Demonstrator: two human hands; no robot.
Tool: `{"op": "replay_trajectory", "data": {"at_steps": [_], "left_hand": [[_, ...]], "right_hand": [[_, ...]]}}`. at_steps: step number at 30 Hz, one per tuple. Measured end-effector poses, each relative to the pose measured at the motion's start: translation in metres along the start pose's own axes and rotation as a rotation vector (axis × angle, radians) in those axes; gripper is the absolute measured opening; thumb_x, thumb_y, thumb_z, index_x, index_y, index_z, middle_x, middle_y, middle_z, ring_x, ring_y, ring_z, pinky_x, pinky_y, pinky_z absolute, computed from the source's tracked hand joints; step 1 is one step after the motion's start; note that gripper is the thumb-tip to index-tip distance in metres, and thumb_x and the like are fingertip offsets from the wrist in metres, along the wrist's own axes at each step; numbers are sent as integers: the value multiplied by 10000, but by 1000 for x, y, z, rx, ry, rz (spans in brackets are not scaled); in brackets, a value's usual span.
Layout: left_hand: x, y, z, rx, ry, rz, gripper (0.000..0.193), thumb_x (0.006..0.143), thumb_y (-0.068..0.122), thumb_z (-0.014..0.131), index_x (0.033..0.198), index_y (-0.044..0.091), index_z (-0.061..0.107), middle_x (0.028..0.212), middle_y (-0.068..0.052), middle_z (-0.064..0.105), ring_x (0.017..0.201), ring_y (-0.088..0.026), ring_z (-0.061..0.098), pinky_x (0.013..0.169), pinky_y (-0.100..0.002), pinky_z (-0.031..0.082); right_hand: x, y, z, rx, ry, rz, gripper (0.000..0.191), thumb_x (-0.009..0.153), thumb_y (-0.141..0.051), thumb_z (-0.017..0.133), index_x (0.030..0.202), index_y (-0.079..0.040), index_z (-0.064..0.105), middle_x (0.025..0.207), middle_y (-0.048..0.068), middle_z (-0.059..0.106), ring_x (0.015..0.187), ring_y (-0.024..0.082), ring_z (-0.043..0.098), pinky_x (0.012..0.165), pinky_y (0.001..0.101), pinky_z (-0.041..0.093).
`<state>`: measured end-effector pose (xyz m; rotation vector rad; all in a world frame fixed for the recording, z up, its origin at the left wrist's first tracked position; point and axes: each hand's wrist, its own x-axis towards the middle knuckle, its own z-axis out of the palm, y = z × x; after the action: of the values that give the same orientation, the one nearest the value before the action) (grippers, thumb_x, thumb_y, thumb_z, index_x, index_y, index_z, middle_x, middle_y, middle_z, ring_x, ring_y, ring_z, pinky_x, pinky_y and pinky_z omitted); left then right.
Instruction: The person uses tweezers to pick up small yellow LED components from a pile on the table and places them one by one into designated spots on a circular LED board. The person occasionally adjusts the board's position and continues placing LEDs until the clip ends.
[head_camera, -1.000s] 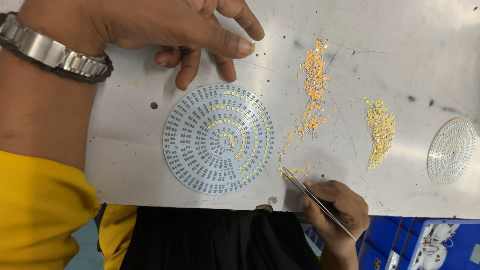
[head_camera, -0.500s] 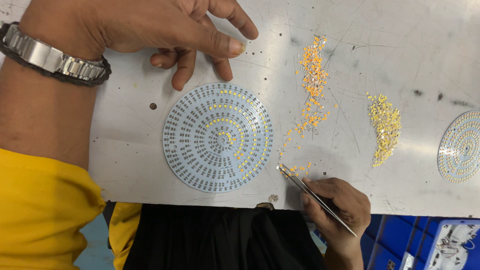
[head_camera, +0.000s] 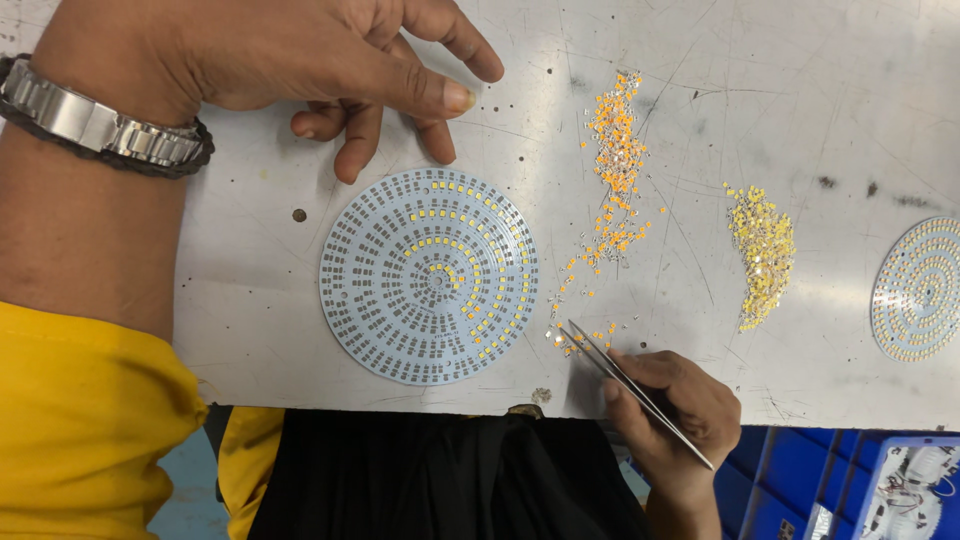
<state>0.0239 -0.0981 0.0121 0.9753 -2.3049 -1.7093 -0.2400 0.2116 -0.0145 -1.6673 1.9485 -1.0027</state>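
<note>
Bench (head_camera: 820, 90): scratched grey metal sheet filling most of the frame, its near edge along the bottom.

Left hand (head_camera: 300, 60): upper left of the frame, watch on the wrist, palm down, fingers loosely curled and resting on the bench just above the round board. It holds nothing. Risk: a slide of these fingertips down-frame would nudge the board and shake loose any chips merely seated on it.

Round board (head_camera: 428, 275): white disc, centre-left, flat on the bench, with rings of grey pads. Yellow chips fill only part of the rings, mostly on its right half. Risk: it appears unclamped, so a push from the tweezers could turn or shift it.

Right hand (head_camera: 680, 410): lower right of centre, closed in a pinch around the tweezers.

Orange chip pile (head_camera: 615, 150): loose streak, upper centre-right, trailing down toward the tweezers' tip. Risk: a sleeve or hand sweep would scatter it across the bench.

Yellow chip pile (head_camera: 765, 250): right of centre, well apart from the orange one. Risk: mixing of the two if either is brushed.

Tweezers (head_camera: 635, 385): thin metal, tip among stray chips just right of the board's lower edge. Whether the tip grips a chip cannot be told. Risk: too hard a squeeze could flick a chip off the near edge.
</note>
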Motion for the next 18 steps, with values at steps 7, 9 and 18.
{"op": "replay_trajectory", "data": {"at_steps": [7,9,18], "left_hand": [[1,0,-1,27,-9,37,550,893,315,672,1393,90,625,892,-147,826,416,-154,718,305,-227,510],[2,1,-1,27,-9,31,549,888,315,675,1387,93,630,881,-144,829,411,-156,713,305,-229,506],[1,0,0,31,-2,59,544,897,325,675,1374,67,637,874,-139,823,409,-143,708,307,-223,505]], "right_hand": [[0,-2,0,-7,-26,-10,203,787,-77,814,931,23,712,783,99,715,651,131,675,583,213,471],[1,-2,1,-11,-31,-13,197,789,-71,811,933,24,716,767,91,716,637,124,670,568,213,463],[1,-1,-2,52,-53,-32,173,806,-47,799,936,25,709,802,108,731,653,137,689,577,224,483]]}}
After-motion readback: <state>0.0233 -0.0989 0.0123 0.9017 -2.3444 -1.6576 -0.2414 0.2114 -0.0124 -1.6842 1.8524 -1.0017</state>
